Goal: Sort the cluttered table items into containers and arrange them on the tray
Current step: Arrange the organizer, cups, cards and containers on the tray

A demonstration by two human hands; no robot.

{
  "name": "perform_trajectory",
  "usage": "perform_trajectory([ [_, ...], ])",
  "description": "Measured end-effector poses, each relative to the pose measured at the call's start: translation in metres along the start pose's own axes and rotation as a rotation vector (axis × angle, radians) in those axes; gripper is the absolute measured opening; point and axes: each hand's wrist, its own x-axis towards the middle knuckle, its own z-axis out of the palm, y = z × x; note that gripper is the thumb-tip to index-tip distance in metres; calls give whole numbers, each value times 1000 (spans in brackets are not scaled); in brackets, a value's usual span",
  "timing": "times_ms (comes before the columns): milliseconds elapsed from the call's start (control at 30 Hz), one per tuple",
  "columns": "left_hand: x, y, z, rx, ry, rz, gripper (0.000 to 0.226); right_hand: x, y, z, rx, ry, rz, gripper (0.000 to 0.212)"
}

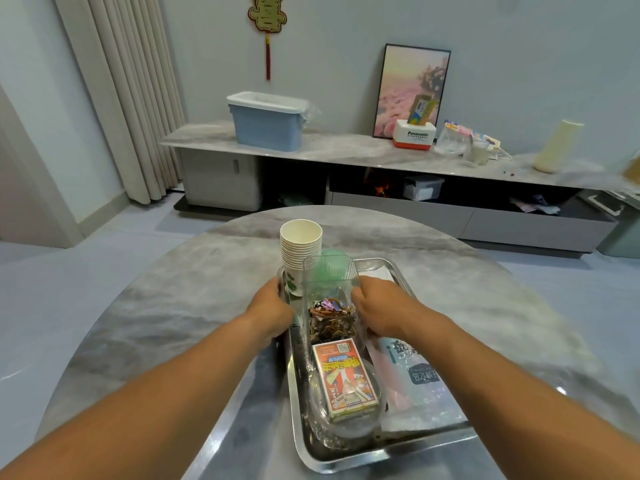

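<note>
1. Tray [300, 441], polished metal, sits on the marble table [166, 292] and carries everything; we judge it stiff, slick and fairly heavy when loaded, so we'd grip both long rims.
2. Clear container [329, 292] stands upright mid-tray with hair ties [330, 318] piled at the bottom; we judge it rigid, smooth and tippy, so hold low on its side walls.
3. Paper cup stack [300, 251] at the far-left corner looks light and crushable, so hold it gently around the middle.
4. Card box [344, 375] lies inside a clear bowl [346, 429]; light, stiff.
5. Left hand [272, 306] curls over the tray's left rim; right hand [377, 306] wraps the container's right wall, fingers pressed together.
</note>
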Motion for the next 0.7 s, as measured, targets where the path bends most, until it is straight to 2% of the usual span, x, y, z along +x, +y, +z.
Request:
perform_trajectory([
  [133, -2, 10, 2, -20, -77, 34, 88, -3, -6, -1, 26, -3, 58, 25],
  [233, -2, 14, 6, 20, -122, 83, 99, -1, -5, -1, 57, -2, 82, 26],
  [333, 1, 12, 5, 15, -155, 123, 95, -4, -6, 0, -35, -14, 37, 42],
  [467, 8, 6, 1, -70, -211, 79, 87, -10, -3, -4, -39, -52, 1, 37],
  [500, 12, 7, -2, -106, -211, 47, 87, -13, -1, -5, 13, -49, -6, 42],
  [567, 24, 13, -6, -148, -125, 10, 82, -12, 7, -10, 198, 61, 37, 63],
  [600, 32, 17, -9, -143, -57, 10, 76, -7, 13, -12, 246, 136, 58, 66],
  [700, 54, 29, -14, -149, 30, 33, 71, 12, 27, -15, 289, 244, 44, 47],
])
